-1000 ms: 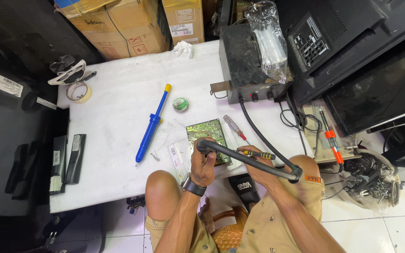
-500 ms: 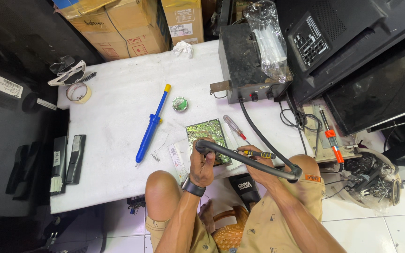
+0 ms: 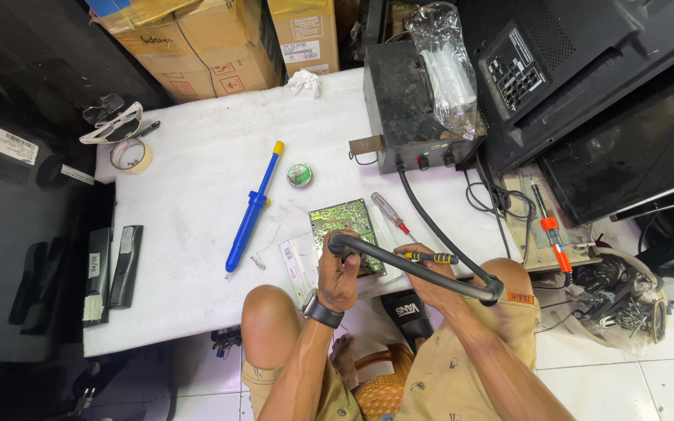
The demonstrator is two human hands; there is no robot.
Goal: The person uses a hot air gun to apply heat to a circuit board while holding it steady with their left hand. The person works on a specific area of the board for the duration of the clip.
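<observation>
A green circuit board [image 3: 342, 221] lies at the near edge of the white table [image 3: 196, 187]. My left hand [image 3: 338, 274], with a dark wristband, grips the front end of a black hot-air wand [image 3: 399, 263], whose tip hangs over the board. The wand's black hose [image 3: 431, 222] runs back to a dark grey station box [image 3: 403, 109]. My right hand [image 3: 431, 282] sits just under the wand and holds a slim tool with a black and yellow handle [image 3: 429, 256].
On the table lie a blue desoldering pump [image 3: 251, 210], a small round tin [image 3: 299, 174], a red-tipped screwdriver [image 3: 390, 212], a tape roll [image 3: 130, 155] and two dark remotes [image 3: 111, 265]. Cardboard boxes [image 3: 196, 47] stand behind, flat screens [image 3: 626, 140] lean at right, and a bowl of parts [image 3: 618, 300] sits on the floor.
</observation>
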